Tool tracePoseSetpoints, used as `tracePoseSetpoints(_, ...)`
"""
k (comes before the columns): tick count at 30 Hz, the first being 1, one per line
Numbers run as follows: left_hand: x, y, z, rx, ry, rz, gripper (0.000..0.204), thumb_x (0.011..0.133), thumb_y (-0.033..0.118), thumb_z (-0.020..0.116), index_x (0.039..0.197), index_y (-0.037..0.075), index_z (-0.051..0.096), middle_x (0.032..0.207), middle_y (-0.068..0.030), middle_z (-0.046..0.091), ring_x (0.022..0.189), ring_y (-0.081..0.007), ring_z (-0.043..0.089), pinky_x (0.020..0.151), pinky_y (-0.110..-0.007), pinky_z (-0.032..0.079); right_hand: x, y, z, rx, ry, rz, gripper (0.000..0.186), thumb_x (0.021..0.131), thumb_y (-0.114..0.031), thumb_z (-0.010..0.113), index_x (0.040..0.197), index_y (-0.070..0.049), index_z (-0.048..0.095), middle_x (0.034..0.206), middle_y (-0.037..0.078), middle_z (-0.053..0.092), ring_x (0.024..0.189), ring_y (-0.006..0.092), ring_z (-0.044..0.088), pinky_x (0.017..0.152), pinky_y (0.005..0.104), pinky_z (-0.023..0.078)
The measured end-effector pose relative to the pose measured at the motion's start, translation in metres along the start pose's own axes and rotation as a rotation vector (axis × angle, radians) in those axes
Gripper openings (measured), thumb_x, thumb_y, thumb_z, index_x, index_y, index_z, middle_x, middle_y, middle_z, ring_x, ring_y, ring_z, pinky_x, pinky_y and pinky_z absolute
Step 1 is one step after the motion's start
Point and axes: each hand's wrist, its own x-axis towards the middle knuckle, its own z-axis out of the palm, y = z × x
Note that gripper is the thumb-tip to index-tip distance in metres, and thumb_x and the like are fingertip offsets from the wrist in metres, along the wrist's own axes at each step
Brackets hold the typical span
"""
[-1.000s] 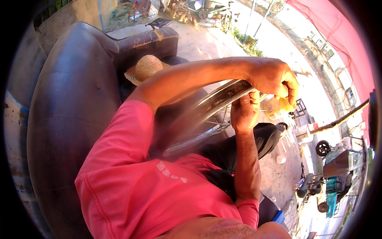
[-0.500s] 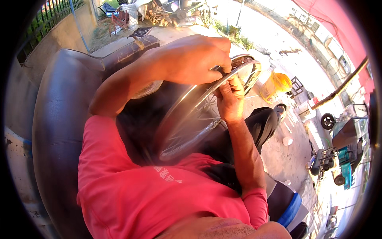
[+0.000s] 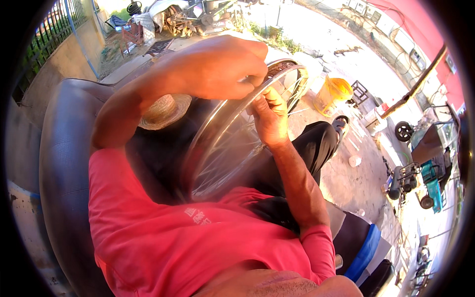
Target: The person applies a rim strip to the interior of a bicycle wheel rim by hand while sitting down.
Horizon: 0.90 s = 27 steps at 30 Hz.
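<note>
A spoked wheel [image 3: 213,143] stands tilted against my lap, its metal rim facing up and its lower part blurred. From the left my left hand [image 3: 230,69] reaches over to the upper rim, its fingers curled in a pinch. What lies between those fingertips is too small to make out. Just beneath, on the spoke side, my right hand [image 3: 272,116] holds the rim with thumb and bent fingers. Thin spokes run from the rim to the hub, partly hidden by my right wrist. A woven straw hat [image 3: 166,110] shows beneath my left forearm.
A dark padded seat [image 3: 69,163] curves along my left. Beyond my foot stands a yellow bucket [image 3: 332,96], with a metal frame [image 3: 359,92] behind it. A teal wheeled machine [image 3: 431,185] is at the right. Scrap [image 3: 180,22] lies heaped at the back.
Both hands and the wheel sit further left in the picture, as does the background. More of the straw hat shows. Both hands stay at the upper rim.
</note>
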Motion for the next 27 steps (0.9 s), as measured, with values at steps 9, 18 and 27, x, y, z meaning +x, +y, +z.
tracePoseSetpoints(9, 0.030, 0.021, 0.023, -0.453, 0.210, 0.182, 0.011, 0.085, 0.014, 0.071, 0.092, 0.006, 0.073, 0.093, -0.0107, 0.064, 0.084, -0.0279, 0.067, 0.075, -0.039, 0.054, -0.001, 0.019, -0.024, -0.584, 0.093, -0.229, 0.030, 0.104, -0.018, 0.062, 0.131, -0.005, 0.061, 0.120, 0.008, 0.065, 0.109, 0.0219, 0.063, 0.091, 0.0375, 0.053)
tracePoseSetpoints(18, 0.051, 0.010, 0.060, -0.386, 0.174, 0.332, 0.004, 0.086, 0.009, 0.073, 0.090, 0.008, 0.072, 0.087, -0.0085, 0.060, 0.076, -0.0279, 0.061, 0.069, -0.036, 0.050, -0.026, -0.034, -0.013, 0.173, 0.268, 0.083, 0.045, 0.110, -0.043, 0.048, 0.137, -0.009, 0.058, 0.123, 0.005, 0.065, 0.106, 0.0169, 0.062, 0.087, 0.0333, 0.049)
tracePoseSetpoints(27, 0.053, 0.023, 0.059, -0.192, -0.075, 0.242, 0.020, 0.074, 0.018, 0.079, 0.089, 0.008, 0.073, 0.089, -0.0084, 0.066, 0.089, -0.0318, 0.065, 0.082, -0.044, 0.053, -0.023, -0.071, 0.004, 0.500, 0.449, 0.495, 0.043, 0.109, -0.057, 0.038, 0.120, -0.020, 0.059, 0.102, -0.003, 0.062, 0.071, 0.0097, 0.053, 0.053, 0.0237, 0.035)
